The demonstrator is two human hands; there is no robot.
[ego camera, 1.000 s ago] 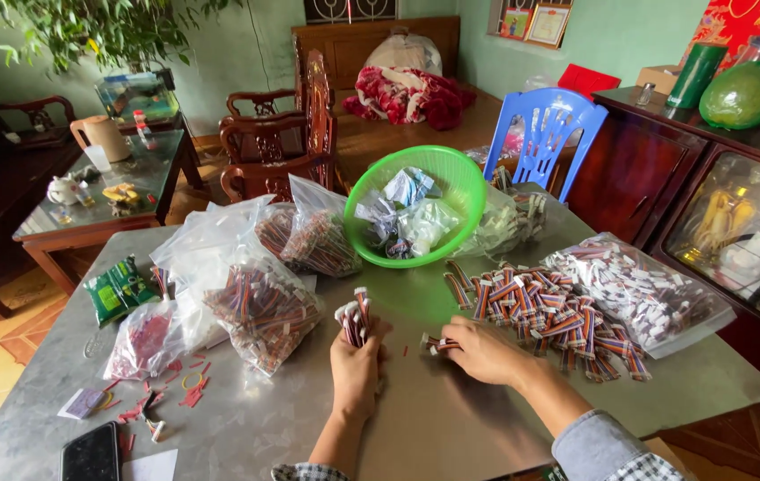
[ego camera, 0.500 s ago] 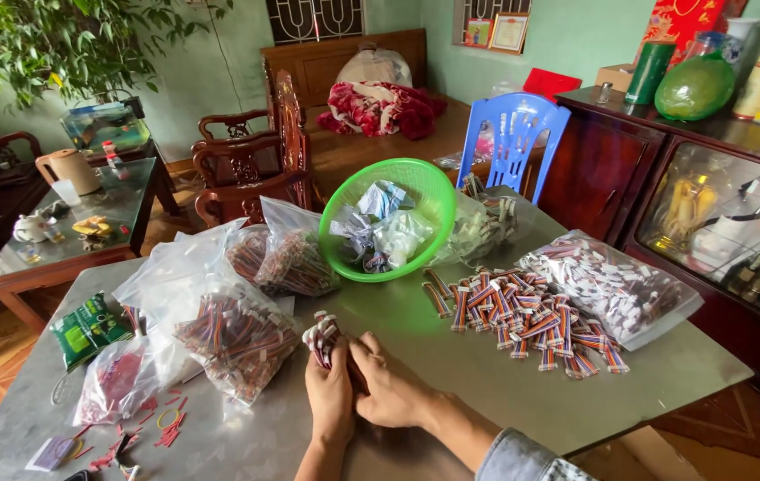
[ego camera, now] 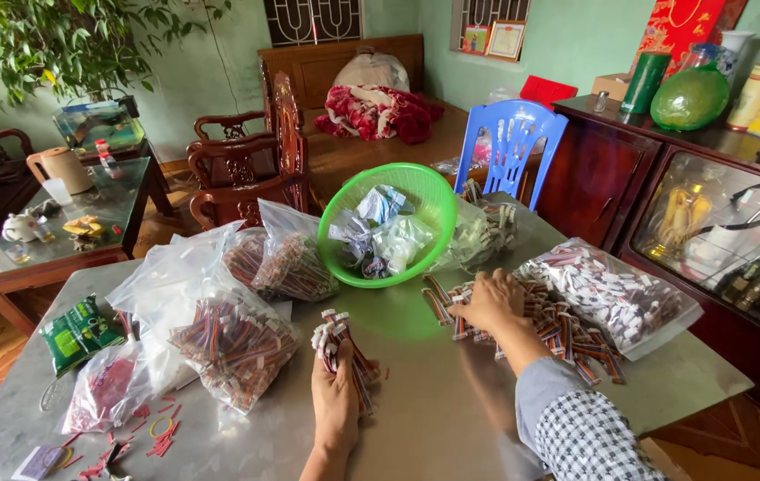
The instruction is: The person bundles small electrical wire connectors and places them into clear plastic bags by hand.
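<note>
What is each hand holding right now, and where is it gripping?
The left hand grips a bundle of small wire pieces around its lower end. The right hand rests on the loose pile of wire pieces; whether it grips any cannot be told.

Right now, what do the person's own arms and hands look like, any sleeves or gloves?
Both hands are bare, with no gloves. The right hand comes from a sleeve with a plain grey cuff and a dark-and-white checked pattern above it. The left hand shows no sleeve in view.

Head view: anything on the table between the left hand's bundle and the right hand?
Nothing. Between the wire bundle in the left hand and the right hand on the loose pile, the head view shows bare grey table.
</note>
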